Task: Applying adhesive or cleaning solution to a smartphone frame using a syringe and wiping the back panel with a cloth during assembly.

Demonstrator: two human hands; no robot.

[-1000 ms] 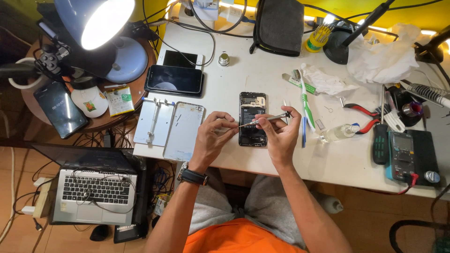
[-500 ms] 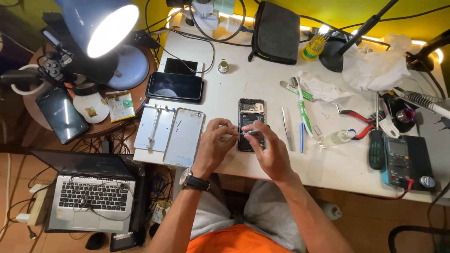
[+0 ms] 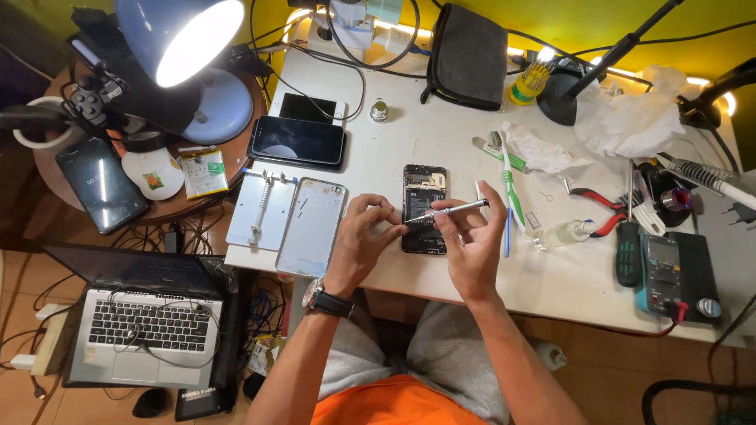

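My right hand (image 3: 471,248) pinches a slim metal screwdriver (image 3: 449,210) near its middle, the shaft lying almost level with its tip toward my left hand (image 3: 364,240), whose thumb and fingers close around that tip, seemingly on something too small to make out. Both hover just above the opened phone (image 3: 424,206), which lies back-off on the white table (image 3: 441,142), its removed back cover (image 3: 312,226) off to the left. I judge I'm between screws; next the tip must drop squarely onto a screw head, kept upright.
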